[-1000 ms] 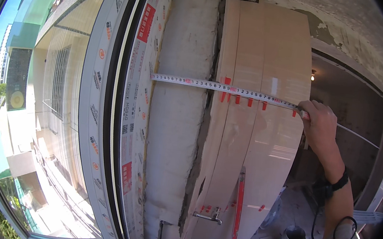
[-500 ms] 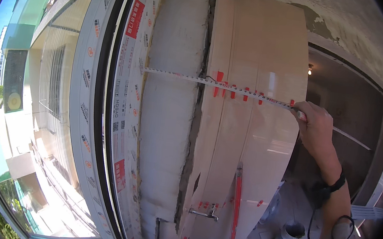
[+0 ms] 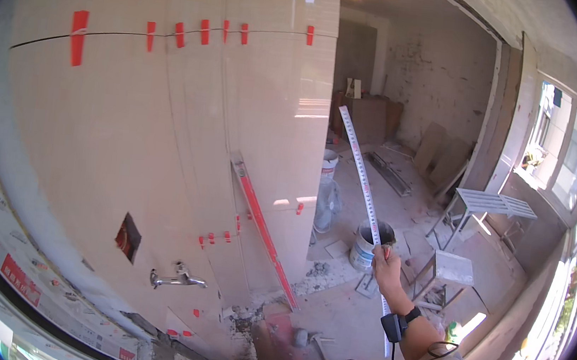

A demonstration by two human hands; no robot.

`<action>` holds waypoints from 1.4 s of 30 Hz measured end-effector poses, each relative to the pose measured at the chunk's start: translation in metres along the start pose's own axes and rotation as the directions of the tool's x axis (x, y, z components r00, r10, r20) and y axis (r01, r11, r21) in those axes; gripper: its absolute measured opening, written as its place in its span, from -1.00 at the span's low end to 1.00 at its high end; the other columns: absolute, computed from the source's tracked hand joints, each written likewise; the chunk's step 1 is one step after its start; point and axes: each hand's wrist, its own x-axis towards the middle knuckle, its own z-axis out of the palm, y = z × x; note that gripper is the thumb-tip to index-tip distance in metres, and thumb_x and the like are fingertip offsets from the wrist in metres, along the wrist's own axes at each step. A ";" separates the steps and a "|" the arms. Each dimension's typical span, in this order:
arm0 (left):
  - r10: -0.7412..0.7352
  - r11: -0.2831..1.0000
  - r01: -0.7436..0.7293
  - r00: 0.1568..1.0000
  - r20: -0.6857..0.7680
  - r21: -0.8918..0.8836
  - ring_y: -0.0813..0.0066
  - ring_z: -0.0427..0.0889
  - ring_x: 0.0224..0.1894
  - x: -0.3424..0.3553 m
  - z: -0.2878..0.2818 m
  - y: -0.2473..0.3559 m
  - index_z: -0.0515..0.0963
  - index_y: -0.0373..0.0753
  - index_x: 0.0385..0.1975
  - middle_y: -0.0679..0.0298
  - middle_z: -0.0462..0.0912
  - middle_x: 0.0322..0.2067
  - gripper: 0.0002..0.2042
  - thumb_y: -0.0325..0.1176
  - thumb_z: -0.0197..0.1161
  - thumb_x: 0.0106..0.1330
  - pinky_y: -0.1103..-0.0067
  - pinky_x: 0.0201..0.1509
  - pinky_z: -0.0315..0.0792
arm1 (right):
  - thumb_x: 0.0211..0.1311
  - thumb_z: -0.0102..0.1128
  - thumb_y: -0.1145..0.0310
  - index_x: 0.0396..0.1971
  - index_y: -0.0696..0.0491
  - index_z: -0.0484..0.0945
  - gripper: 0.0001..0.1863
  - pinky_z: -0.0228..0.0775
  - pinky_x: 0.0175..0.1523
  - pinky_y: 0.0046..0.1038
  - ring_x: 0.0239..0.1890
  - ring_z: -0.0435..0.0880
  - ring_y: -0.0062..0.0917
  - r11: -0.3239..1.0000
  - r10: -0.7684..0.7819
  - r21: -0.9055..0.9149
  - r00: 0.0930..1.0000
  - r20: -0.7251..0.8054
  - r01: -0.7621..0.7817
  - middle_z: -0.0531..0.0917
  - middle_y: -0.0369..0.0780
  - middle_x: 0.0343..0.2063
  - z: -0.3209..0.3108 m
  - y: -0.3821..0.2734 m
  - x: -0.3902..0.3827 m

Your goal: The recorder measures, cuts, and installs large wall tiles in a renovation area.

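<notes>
My right hand (image 3: 386, 268) is closed on a white tape measure blade (image 3: 361, 170), out over the floor to the right of the tiled wall. From my fist the blade runs up and away to a free end beside the wall's edge, and a further length (image 3: 384, 319) hangs below the hand. A small reddish thing shows at my fingers, too small to make out. My wrist carries a dark band with a black box (image 3: 393, 328) and a cable. My left hand is not in view.
The beige tiled wall (image 3: 117, 125) has red clips along a joint, a metal tap (image 3: 178, 278) and a leaning red level (image 3: 265, 231). Past it stand a bucket (image 3: 364, 249), a small stool (image 3: 452, 268) and a grey platform bench (image 3: 492, 203). A hammer (image 3: 319, 347) lies on the floor.
The view has swung right and down. The tape blade, earlier stretched level across the wall from the window frame, now stands off the wall, slanting up from my right hand.
</notes>
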 end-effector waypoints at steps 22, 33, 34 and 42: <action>0.334 0.862 -0.470 0.809 0.483 0.190 0.31 0.44 -0.57 0.194 0.320 0.413 0.49 -0.29 -0.53 0.18 0.46 -0.66 -0.77 -0.31 0.02 0.32 0.36 -0.46 0.32 | 0.28 0.07 0.29 -0.41 0.13 0.45 -0.80 0.17 -0.64 -0.51 -0.72 0.36 -0.59 0.607 0.794 0.221 0.570 -0.211 -0.764 0.46 -0.27 -0.66 -0.351 0.326 0.148; -0.374 0.724 0.666 0.601 0.706 -0.182 0.42 0.47 -0.68 0.389 0.605 0.497 0.41 -0.25 -0.33 0.22 0.50 -0.57 -0.88 -0.36 0.12 0.23 0.45 -0.62 0.43 | 0.32 -0.01 0.25 -0.35 0.13 0.45 -0.77 0.25 -0.60 -0.55 -0.68 0.41 -0.61 0.461 0.858 0.231 0.364 -0.363 -0.857 0.46 -0.29 -0.64 -0.485 0.388 0.174; -0.365 0.713 0.673 0.596 0.715 -0.197 0.42 0.47 -0.68 0.396 0.634 0.528 0.41 -0.25 -0.33 0.22 0.50 -0.57 -0.88 -0.36 0.12 0.23 0.45 -0.62 0.43 | 0.33 0.00 0.22 -0.36 0.15 0.46 -0.74 0.25 -0.61 -0.54 -0.69 0.41 -0.61 0.455 0.848 0.242 0.333 -0.413 -0.857 0.47 -0.29 -0.64 -0.496 0.405 0.172; -0.212 0.908 0.412 0.606 0.767 -0.075 0.48 0.55 -0.62 0.458 0.788 0.731 0.50 -0.31 -0.21 0.25 0.57 -0.52 -0.78 -0.28 0.15 0.29 0.53 -0.56 0.51 | 0.29 0.04 0.29 -0.44 0.05 0.42 -0.83 0.22 -0.68 -0.54 -0.74 0.37 -0.63 0.429 0.800 0.174 0.283 -0.529 -0.886 0.45 -0.31 -0.68 -0.534 0.476 0.281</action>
